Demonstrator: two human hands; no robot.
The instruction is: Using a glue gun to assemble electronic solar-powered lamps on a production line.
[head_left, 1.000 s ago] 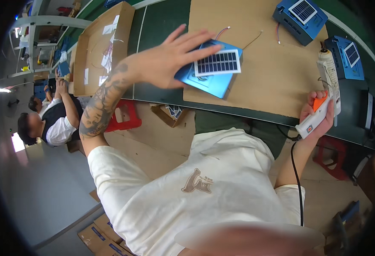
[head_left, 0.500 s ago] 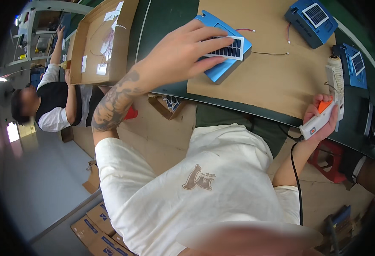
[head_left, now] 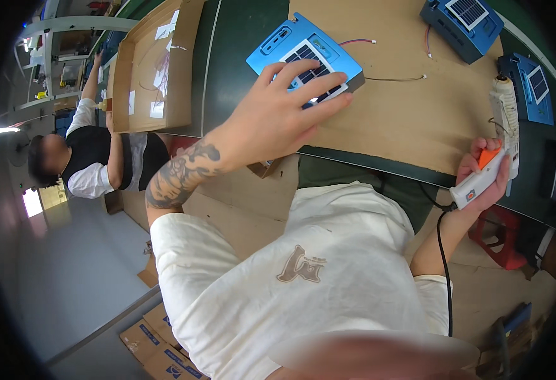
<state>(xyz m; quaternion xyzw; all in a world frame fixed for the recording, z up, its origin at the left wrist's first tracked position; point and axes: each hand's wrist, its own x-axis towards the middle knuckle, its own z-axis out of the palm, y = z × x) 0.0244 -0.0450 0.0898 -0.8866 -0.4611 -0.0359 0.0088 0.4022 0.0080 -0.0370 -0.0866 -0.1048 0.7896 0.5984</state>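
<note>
My left hand [head_left: 290, 104] lies with its fingers spread over a small solar panel [head_left: 304, 56] on top of a blue plastic housing [head_left: 347, 60]. The panel sits tilted along the housing, partly covered by the fingers. From the housing's right side run a red-and-dark wire [head_left: 357, 41] and a thin dark wire [head_left: 395, 79], each with a white connector. At the right, my right hand [head_left: 496, 183] is closed around the handle of a white hot glue gun [head_left: 478, 180] with an orange trigger. Its stained barrel points toward the far side, and a black cord hangs from the handle.
Two more blue housings with solar panels, one [head_left: 464, 31] at the far right and another [head_left: 528, 88] beside it, stand near the glue gun. A cardboard sheet [head_left: 411, 114] covers the green table. To the left are an open carton [head_left: 126, 82] and another person [head_left: 88, 152].
The blue housing has turned and shows more of its upper left face. My left hand has shifted nearer to me, still over the panel. The right hand keeps its grip on the glue gun.
</note>
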